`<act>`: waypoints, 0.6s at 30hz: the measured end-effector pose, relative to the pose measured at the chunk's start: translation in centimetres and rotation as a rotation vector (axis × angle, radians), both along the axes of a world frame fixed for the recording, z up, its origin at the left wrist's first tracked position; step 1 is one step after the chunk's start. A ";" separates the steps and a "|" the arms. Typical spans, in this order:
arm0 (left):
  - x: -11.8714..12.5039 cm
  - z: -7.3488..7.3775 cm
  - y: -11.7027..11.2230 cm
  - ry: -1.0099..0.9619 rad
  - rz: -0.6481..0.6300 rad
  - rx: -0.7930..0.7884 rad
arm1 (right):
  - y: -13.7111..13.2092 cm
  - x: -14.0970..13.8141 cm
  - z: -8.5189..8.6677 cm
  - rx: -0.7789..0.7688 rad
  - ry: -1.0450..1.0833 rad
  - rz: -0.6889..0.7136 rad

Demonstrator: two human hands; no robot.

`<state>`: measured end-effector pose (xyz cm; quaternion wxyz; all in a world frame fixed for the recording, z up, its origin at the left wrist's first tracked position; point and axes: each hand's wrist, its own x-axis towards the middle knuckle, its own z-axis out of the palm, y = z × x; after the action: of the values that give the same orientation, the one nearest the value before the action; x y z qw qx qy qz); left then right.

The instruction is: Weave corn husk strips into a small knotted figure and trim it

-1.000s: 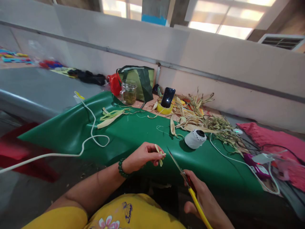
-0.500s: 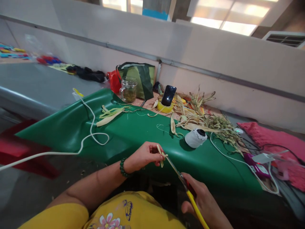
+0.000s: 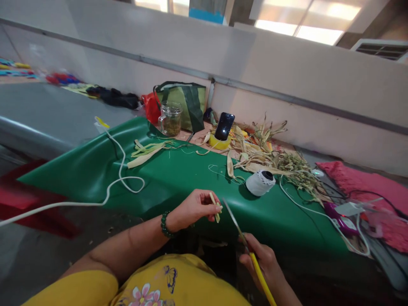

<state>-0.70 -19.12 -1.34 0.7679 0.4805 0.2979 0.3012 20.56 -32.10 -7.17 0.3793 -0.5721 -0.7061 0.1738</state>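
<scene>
My left hand (image 3: 200, 207), with a green bead bracelet (image 3: 165, 224) at the wrist, pinches a small pale piece of corn husk (image 3: 214, 205) between thumb and fingers. One strip stands up from it and short ends stick out near the thumb tip. In my right hand (image 3: 266, 265) are scissors (image 3: 237, 224) with a long yellow handle; their blades look closed and point up toward the husk, a small gap away. Part of their handle is hidden by my fingers. Beyond my hands a spool of white thread (image 3: 260, 182) lies tilted on the green sheet (image 3: 181, 174).
Dried corn husks (image 3: 255, 157) and dry plant sprigs (image 3: 290, 163) are heaped at the back. A phone (image 3: 225, 126) leans in a yellow tape roll (image 3: 219, 143). A glass mug (image 3: 171, 121) stands by a green bag (image 3: 191, 100). White cable (image 3: 108, 197) crosses the left; a purple device (image 3: 340, 220) sits right.
The scissors have come away from the husk, back toward the right, and their blades no longer touch it. The husk's end by my thumb looks shorter. My left hand stays nearly still.
</scene>
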 end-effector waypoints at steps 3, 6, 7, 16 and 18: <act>-0.1 0.0 0.2 -0.032 0.019 -0.020 | 0.3 1.0 -0.4 -0.015 0.115 -0.179; -0.2 -0.2 0.5 -0.079 0.057 -0.049 | 0.5 1.3 -0.4 -0.052 0.279 -0.237; -0.2 -0.3 0.6 -0.100 0.075 -0.067 | 0.5 1.1 -0.5 -0.069 0.367 -0.214; -0.4 -0.2 1.1 -0.145 0.200 -0.210 | 2.1 1.2 1.4 -0.270 0.296 -0.204; -0.5 -0.1 1.2 -0.144 0.257 -0.180 | 2.2 1.9 1.8 -0.301 0.311 -0.064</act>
<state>-1.22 -17.91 -1.43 0.7824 0.3449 0.3269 0.4026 22.44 -29.90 -5.38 0.3994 -0.6105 -0.5867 0.3515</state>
